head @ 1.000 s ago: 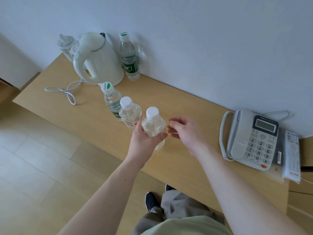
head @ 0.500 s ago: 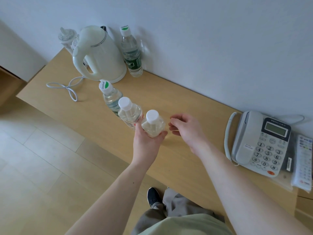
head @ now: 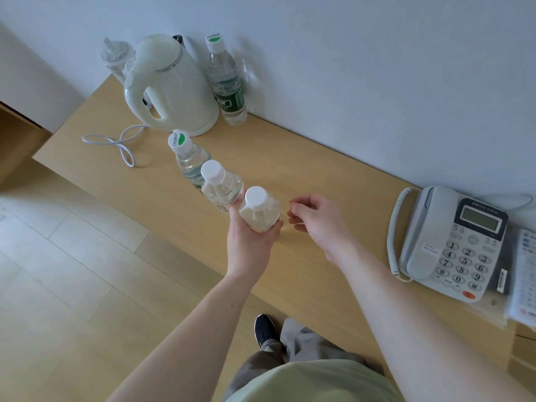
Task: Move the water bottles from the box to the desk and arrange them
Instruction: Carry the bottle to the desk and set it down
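The left hand [head: 251, 242] wraps its fingers and thumb round the body of a white-capped water bottle [head: 259, 210] and holds it upright over the wooden desk [head: 304, 169], well in front of the white kettle [head: 169, 85] that stands at the desk's far end by the wall; whether the bottle's base touches the desk cannot be seen behind the hand. The right hand [head: 317, 220] hangs just beside that bottle, on the side away from the kettle, with its fingers loosely curled and nothing in them. Between the held bottle and the kettle two more bottles stand in a row: a second white-capped bottle [head: 220, 184] touching the held one, then a green-marked cap bottle [head: 188, 158] just in front of the kettle's base. A fourth bottle with a green label [head: 227, 82] stands against the wall right beside the kettle. The kettle's cord [head: 116, 142] lies looped on the desk near its handle side, and a clear lidded cup [head: 114, 58] stands behind it. Far from the kettle, at the desk's other end, sit a grey telephone [head: 452, 242] and a remote control [head: 525, 274]
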